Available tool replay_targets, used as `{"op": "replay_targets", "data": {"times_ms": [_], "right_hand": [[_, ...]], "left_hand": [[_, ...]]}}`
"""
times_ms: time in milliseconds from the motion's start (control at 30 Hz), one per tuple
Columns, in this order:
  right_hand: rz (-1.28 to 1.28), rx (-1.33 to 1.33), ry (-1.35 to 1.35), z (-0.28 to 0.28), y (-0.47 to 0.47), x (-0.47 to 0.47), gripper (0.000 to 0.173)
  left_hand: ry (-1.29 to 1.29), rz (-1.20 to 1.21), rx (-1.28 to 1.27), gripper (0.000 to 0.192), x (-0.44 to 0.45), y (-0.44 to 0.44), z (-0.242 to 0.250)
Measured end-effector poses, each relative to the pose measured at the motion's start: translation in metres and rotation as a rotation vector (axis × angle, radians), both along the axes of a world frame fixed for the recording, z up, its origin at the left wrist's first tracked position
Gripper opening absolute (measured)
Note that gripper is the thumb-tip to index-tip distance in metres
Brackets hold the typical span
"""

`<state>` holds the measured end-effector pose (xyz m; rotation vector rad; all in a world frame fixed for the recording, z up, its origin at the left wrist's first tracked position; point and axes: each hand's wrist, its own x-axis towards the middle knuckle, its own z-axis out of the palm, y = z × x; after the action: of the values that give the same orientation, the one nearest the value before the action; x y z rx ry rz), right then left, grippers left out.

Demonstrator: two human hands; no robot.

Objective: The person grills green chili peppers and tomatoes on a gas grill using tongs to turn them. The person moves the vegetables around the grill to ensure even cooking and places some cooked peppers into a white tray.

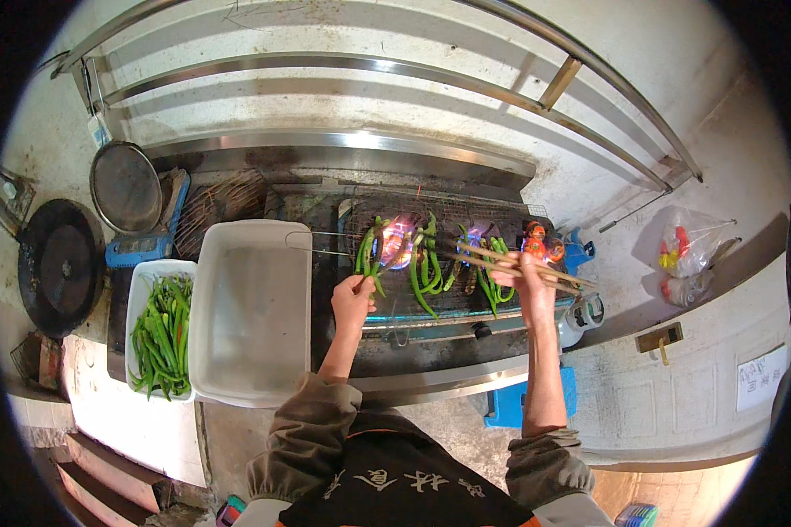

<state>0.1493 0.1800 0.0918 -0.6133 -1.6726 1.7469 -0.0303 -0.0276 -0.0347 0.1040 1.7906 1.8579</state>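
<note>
My left hand (352,302) pinches the near end of a long green chili pepper (368,253) in the left bunch on the wire grill rack (395,306). Flames (395,244) rise beside that bunch. In my right hand (526,282) is a pair of long wooden chopsticks (494,253), their tips pointing left over the rack. More green peppers (427,270) lie in the middle, some with charred skin. Another pepper bunch (494,270) lies partly below the chopsticks and right hand. Blistered red tomatoes (534,242) sit over the right burner, partly behind my hand.
Left of the grill stand a large pale plastic tub (254,316) and a smaller white tub of green peppers (161,329). A blue scale (138,250) is behind them. Pans (62,267) hang at the left wall. A gas cylinder (581,319) and a blue stool (530,398) stand right.
</note>
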Motion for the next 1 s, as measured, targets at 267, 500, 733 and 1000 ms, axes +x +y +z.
{"op": "replay_targets", "data": {"times_ms": [267,500,733,1000], "right_hand": [[0.111,0.323,-0.267,-0.012,-0.028,-0.004,0.028],[0.134,0.764,-0.187,-0.028,-0.071,-0.039,0.016],[0.014,0.459,-0.213,-0.045,-0.056,-0.021,0.023],[0.056,0.738,-0.189,-0.038,-0.078,-0.028,0.015]], "left_hand": [[-0.034,-0.012,0.032,0.023,0.002,-0.001,0.001],[-0.007,0.008,0.085,0.024,0.008,-0.006,0.003],[0.004,0.033,0.085,0.024,0.010,-0.011,0.005],[0.059,0.019,0.064,0.024,0.015,0.002,-0.002]]}}
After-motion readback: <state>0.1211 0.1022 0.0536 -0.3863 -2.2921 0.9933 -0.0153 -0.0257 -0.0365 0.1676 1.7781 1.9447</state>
